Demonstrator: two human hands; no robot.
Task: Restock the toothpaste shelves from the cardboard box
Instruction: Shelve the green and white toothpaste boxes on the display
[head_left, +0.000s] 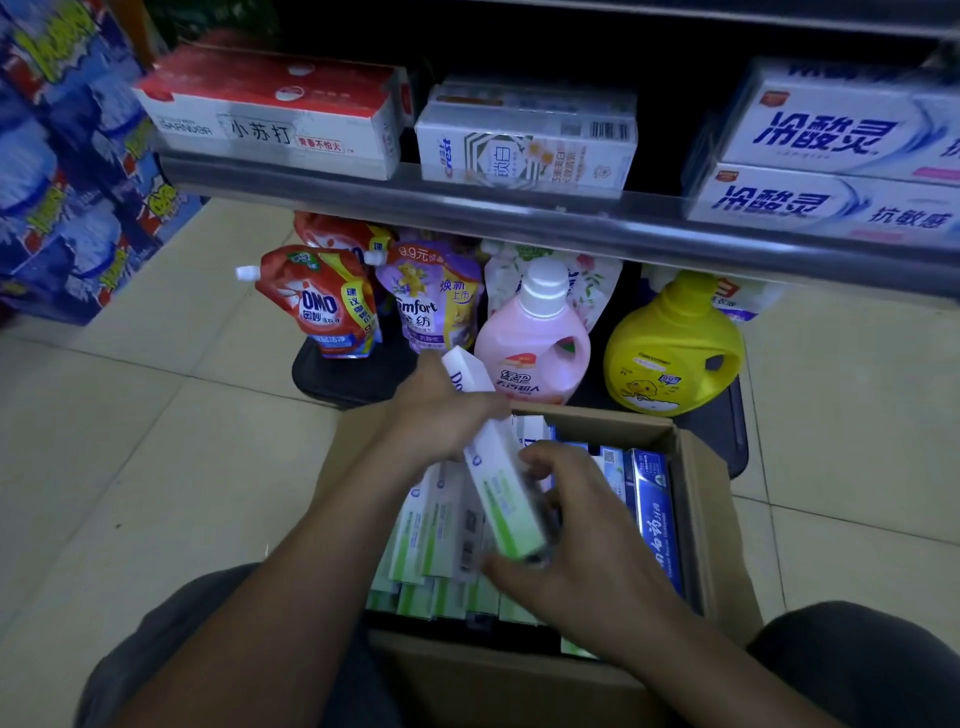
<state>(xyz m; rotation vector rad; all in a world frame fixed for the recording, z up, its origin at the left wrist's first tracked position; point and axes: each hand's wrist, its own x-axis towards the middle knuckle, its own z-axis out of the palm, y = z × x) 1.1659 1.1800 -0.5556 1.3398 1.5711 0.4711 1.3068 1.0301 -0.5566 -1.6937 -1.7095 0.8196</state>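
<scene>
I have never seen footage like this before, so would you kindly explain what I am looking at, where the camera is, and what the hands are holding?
There is no machine here. A single camera worn on a person's head looks forward and down at their bare hands. The left hand grips the upper part of a white and green toothpaste carton, and the right hand holds its lower end. The carton is tilted above an open cardboard box packed with more cartons. Ahead, a shelf carries boxed toothpaste. Below it stand refill pouches, a pink bottle and a yellow bottle.
</scene>
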